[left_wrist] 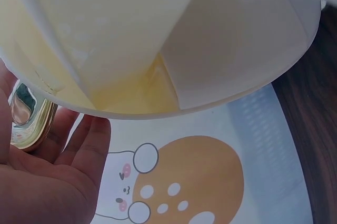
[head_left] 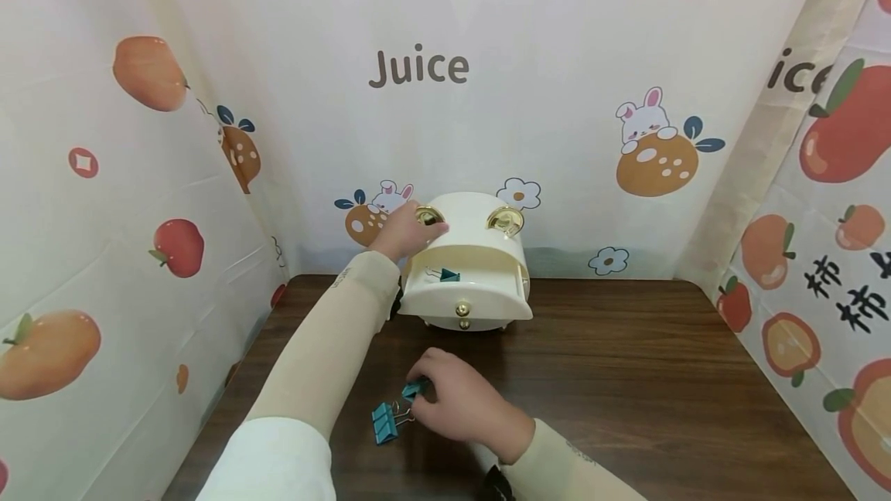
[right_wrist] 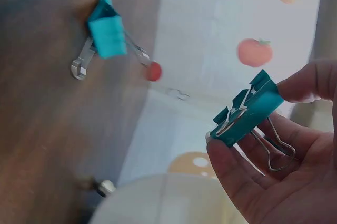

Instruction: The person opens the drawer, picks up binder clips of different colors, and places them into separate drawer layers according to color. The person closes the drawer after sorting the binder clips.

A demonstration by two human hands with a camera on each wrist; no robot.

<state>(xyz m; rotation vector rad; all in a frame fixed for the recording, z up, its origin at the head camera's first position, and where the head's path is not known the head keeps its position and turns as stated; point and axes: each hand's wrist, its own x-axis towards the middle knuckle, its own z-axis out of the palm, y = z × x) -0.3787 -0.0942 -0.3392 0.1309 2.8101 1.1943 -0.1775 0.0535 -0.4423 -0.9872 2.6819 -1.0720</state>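
Note:
A white storage box (head_left: 473, 216) with gold round ornaments on top stands at the back of the table, its upper drawer (head_left: 480, 292) pulled out. Inside that drawer lies a teal binder clip (head_left: 450, 275). My left hand (head_left: 407, 232) holds the box at its left gold ornament (left_wrist: 26, 116), thumb in front and fingers behind. Over the front of the table, my right hand (head_left: 462, 404) pinches another teal binder clip (right_wrist: 250, 113) by its ends between thumb and fingers. A further teal binder clip (head_left: 384, 423) lies on the table just left of this hand.
The dark wooden table (head_left: 626, 377) runs up to a printed fabric backdrop (head_left: 557, 122) with fruit and rabbits, which also hangs at both sides. A smaller lower drawer with a gold knob (head_left: 464, 324) is under the pulled-out one.

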